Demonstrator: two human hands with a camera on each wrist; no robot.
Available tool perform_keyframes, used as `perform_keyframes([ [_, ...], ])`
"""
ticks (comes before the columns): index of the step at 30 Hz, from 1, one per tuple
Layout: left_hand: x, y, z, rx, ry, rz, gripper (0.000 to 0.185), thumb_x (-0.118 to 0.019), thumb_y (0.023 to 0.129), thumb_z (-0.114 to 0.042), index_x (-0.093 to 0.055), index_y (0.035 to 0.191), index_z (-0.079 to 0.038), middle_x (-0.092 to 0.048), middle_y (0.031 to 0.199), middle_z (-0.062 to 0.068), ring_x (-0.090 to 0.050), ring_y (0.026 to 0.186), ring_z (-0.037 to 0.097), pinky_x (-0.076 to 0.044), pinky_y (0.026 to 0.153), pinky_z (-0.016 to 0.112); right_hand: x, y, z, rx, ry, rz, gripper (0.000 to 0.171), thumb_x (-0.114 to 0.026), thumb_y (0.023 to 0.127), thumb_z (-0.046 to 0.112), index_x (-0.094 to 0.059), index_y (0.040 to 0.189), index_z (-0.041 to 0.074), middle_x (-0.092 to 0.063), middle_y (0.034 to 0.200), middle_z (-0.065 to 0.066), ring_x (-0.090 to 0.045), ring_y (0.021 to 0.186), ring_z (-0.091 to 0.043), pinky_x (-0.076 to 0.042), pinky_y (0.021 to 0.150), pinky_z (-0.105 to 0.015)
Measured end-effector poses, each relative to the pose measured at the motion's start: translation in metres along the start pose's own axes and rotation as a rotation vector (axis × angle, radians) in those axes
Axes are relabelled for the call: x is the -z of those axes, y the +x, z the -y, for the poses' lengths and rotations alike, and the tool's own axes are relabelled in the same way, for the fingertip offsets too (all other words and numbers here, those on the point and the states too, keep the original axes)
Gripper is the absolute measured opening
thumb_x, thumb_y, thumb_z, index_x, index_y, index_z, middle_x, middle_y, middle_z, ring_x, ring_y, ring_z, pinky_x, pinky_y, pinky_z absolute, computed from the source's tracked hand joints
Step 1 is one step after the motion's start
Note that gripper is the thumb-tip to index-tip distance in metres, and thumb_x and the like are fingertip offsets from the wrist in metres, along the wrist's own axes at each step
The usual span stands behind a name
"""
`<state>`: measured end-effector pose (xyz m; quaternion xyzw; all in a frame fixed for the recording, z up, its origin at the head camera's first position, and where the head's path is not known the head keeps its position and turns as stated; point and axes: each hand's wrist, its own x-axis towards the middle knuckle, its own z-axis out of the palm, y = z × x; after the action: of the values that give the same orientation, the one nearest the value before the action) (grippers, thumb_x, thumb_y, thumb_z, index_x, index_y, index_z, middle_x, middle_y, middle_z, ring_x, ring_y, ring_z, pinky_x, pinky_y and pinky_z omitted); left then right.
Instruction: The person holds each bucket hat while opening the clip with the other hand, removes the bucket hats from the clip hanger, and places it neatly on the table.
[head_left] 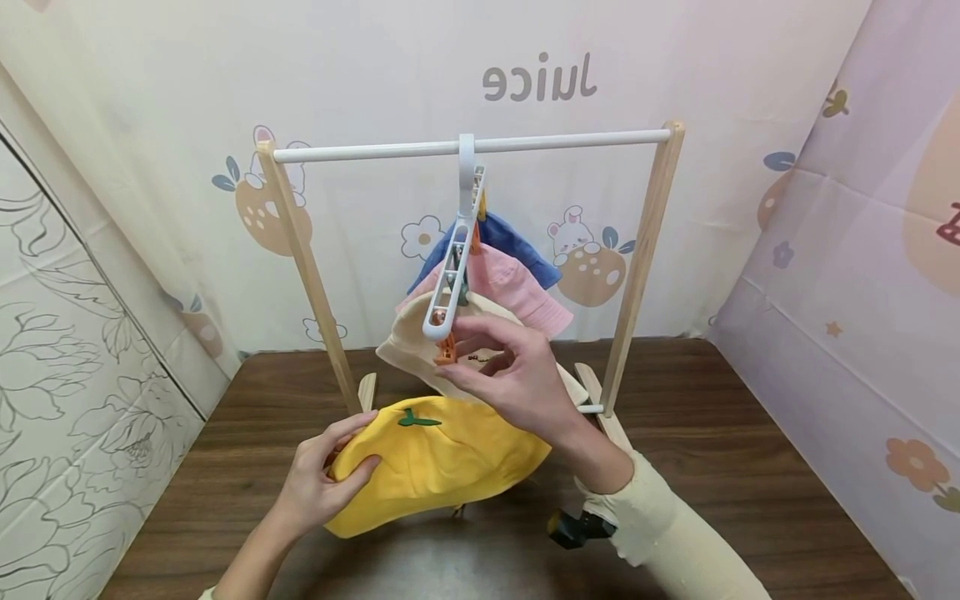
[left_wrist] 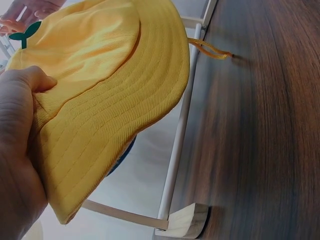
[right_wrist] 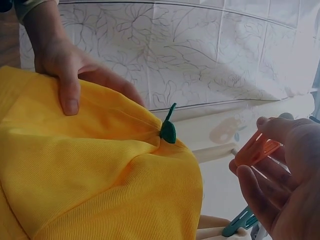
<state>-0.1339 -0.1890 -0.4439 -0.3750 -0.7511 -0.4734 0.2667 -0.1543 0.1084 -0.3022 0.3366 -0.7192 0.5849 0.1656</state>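
My left hand (head_left: 318,471) grips a yellow bucket hat (head_left: 442,467) by its left side, thumb on the outside of the cloth. A green sprout (right_wrist: 169,131) stands on the crown, and a yellow cord (left_wrist: 210,48) hangs below the brim. Just above the hat, my right hand (head_left: 517,375) pinches an orange clothespin (head_left: 446,346) at the near end of a white clip hanger (head_left: 456,271). In the right wrist view the hat's crown is apart from the clothespin. Behind the right hand hangs a cream hat (head_left: 408,333), partly covered by it.
The hanger hooks over the white rail (head_left: 375,152) of a wooden rack (head_left: 637,267). Farther back on it hang a pink hat (head_left: 517,287) and a blue hat (head_left: 517,242). A green clothespin (right_wrist: 240,221) shows by the cream hat. All stands on a dark wooden table (head_left: 750,492).
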Motion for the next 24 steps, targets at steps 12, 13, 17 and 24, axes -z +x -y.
perform_keyframes([
  [12, 0.007, 0.000, 0.000, 0.010, 0.009, -0.007, 0.078, -0.083, 0.069, 0.029, -0.065, 0.141, 0.005, -0.082, 0.099, 0.023, -0.070, 0.078, -0.002, -0.057, 0.059, 0.015, -0.006, 0.005, 0.007, 0.041, 0.018, -0.008, 0.045, -0.091, 0.088, -0.006, -0.078, 0.131, -0.003, -0.083, 0.124, -0.019, -0.086, 0.099, -0.022, -0.065, 0.063, -0.028],
  [13, 0.008, 0.001, -0.001, 0.012, 0.007, -0.005, 0.078, -0.082, 0.070, 0.029, -0.065, 0.141, 0.005, -0.082, 0.100, 0.023, -0.070, 0.078, -0.003, -0.057, 0.059, 0.015, -0.006, 0.006, 0.007, 0.043, 0.017, -0.010, 0.045, -0.091, 0.088, -0.006, -0.078, 0.131, -0.003, -0.083, 0.124, -0.019, -0.086, 0.099, -0.022, -0.065, 0.062, -0.028],
  [17, 0.009, 0.002, -0.002, 0.012, 0.004, -0.001, 0.077, -0.082, 0.071, 0.029, -0.065, 0.142, 0.005, -0.081, 0.099, 0.024, -0.070, 0.077, -0.004, -0.057, 0.057, 0.015, -0.007, 0.007, 0.008, 0.047, 0.010, -0.015, 0.045, -0.091, 0.088, -0.006, -0.078, 0.130, -0.003, -0.083, 0.123, -0.019, -0.086, 0.098, -0.022, -0.063, 0.061, -0.026],
  [24, 0.012, 0.001, -0.003, 0.057, 0.024, 0.003, 0.074, -0.082, 0.073, 0.028, -0.065, 0.141, 0.005, -0.082, 0.100, 0.024, -0.070, 0.077, -0.004, -0.057, 0.057, 0.015, -0.009, 0.009, 0.010, 0.064, 0.011, -0.019, 0.045, -0.091, 0.087, -0.006, -0.078, 0.130, -0.003, -0.084, 0.121, -0.020, -0.086, 0.097, -0.026, -0.060, 0.059, -0.024],
])
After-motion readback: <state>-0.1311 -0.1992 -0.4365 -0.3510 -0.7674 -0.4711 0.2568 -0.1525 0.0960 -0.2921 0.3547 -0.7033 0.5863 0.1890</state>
